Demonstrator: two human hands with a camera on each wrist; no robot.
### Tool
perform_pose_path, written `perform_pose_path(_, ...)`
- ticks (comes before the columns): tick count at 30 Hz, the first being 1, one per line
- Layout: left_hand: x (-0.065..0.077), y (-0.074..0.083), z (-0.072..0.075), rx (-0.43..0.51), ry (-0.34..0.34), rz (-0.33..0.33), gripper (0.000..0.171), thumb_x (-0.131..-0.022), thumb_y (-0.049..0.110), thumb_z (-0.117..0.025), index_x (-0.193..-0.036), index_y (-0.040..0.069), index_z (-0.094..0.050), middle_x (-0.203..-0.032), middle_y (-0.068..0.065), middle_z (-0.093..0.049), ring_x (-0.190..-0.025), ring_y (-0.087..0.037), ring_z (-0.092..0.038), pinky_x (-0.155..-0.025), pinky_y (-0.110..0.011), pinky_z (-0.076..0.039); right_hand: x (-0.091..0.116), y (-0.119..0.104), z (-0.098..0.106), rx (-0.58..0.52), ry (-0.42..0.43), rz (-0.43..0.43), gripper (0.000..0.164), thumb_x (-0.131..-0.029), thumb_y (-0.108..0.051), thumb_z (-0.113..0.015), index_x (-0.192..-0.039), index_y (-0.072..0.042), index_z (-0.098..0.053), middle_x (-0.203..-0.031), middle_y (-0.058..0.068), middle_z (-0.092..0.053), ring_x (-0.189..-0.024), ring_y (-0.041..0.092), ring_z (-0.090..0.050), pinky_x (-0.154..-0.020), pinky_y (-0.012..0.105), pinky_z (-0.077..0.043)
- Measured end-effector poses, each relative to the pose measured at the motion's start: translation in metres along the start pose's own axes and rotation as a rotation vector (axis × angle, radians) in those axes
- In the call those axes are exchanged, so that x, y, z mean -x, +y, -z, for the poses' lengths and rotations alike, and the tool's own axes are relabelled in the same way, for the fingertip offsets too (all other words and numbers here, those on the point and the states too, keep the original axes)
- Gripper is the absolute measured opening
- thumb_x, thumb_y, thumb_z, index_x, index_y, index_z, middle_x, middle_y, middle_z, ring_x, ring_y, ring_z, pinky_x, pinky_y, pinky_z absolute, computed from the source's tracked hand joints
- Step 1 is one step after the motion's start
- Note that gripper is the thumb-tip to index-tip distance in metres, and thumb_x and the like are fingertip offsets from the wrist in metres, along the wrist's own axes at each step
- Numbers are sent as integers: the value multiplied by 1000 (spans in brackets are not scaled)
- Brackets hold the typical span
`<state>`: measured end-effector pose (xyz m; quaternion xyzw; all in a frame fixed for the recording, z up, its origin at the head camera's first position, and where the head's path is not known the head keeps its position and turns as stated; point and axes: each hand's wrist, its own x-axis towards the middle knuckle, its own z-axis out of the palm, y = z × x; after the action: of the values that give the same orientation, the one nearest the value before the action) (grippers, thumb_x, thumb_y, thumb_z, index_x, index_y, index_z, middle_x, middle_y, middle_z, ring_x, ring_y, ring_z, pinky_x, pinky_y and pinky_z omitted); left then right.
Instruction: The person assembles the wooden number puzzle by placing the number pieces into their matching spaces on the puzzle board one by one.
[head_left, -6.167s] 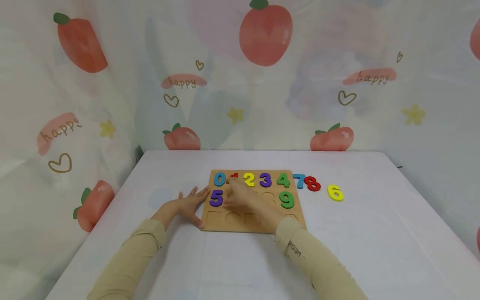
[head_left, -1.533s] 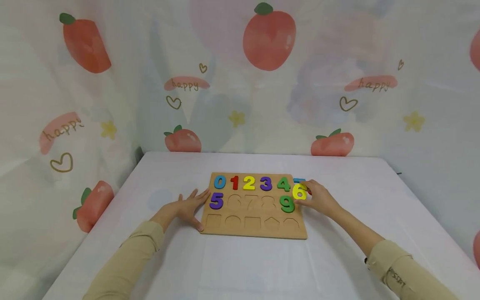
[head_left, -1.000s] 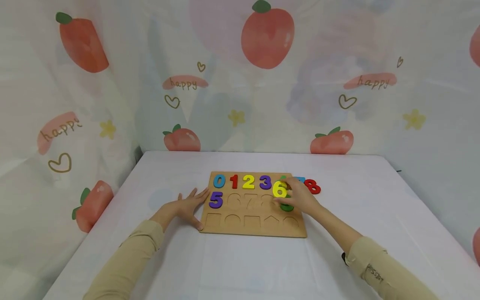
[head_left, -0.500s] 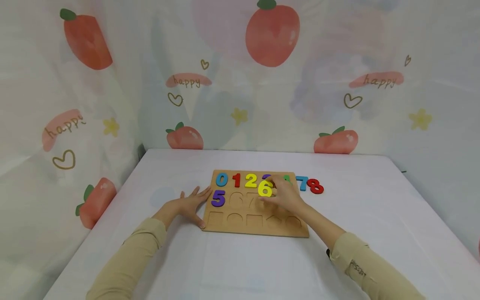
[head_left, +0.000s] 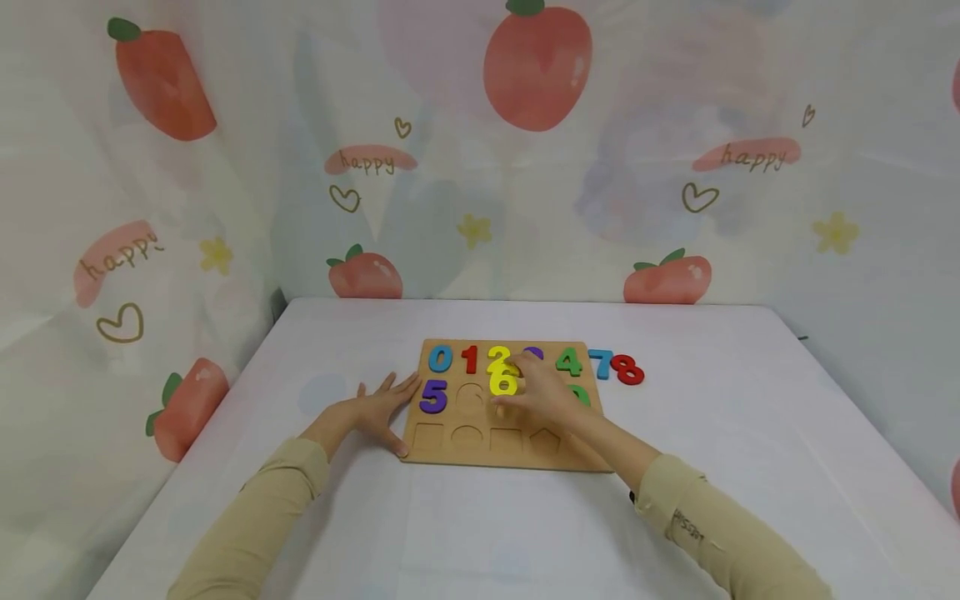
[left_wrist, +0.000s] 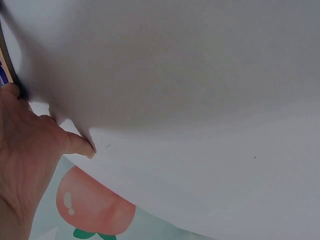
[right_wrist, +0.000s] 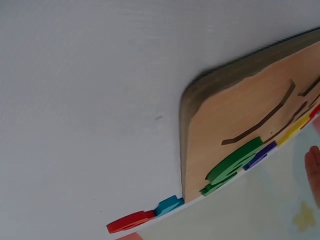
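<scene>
Between thumb and fingers my right hand pinches a yellow number 6. It is over the middle row of the wooden number puzzle board, just right of the recess shaped like a 6. My left hand lies with fingers spread at the board's left edge, thumb at the near left corner. The top row carries the blue 0, red 1, yellow 2, purple 3 and green 4. A purple 5 sits below; the green 9 is partly hidden by my hand.
A blue number 7 and a red number 8 lie on the white table at the board's far right corner. Shape recesses line the board's near row. A patterned cloth stands behind the table.
My right hand has picked up the yellow 6 from the table right of the board and carried it left across the board. The left hand has stayed at the board's left edge.
</scene>
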<state>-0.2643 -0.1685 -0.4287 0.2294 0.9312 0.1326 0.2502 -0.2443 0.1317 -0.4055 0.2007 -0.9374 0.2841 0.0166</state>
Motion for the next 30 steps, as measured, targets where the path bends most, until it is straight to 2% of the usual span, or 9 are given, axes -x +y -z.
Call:
perform_pose_path(7, -1, 1, 2, -8, 5, -12, 125, -64, 50, -81, -153, 14, -1, -160, -5, 9, -144, -40, 13, -102, -75, 7, -7, -9, -8, -43, -60, -56, 70, -81, -26, -75, -135, 5, -43, -139, 23, -44, -118, 35, -53, -96, 43, -48)
perform_pose_path(19, 0, -2, -2, 2, 1, -8, 125, -64, 49, -81, -153, 15, 0, -160, -4, 10, -144, -39, 14, -103, -74, 8, -13, -23, -30, -71, -89, -91, 72, -77, -27, -78, -133, 3, -45, -128, 18, -53, -108, 26, -55, -95, 39, -48)
perform_pose_path(30, -1, -4, -3, 20, 10, -28, 124, -64, 49, -81, -153, 14, -2, -160, -4, 9, -144, -39, 13, -102, -74, 8, -18, -23, -40, -36, -152, -77, 71, -76, -30, -79, -130, 4, -48, -125, 16, -56, -113, 28, -55, -100, 40, -44)
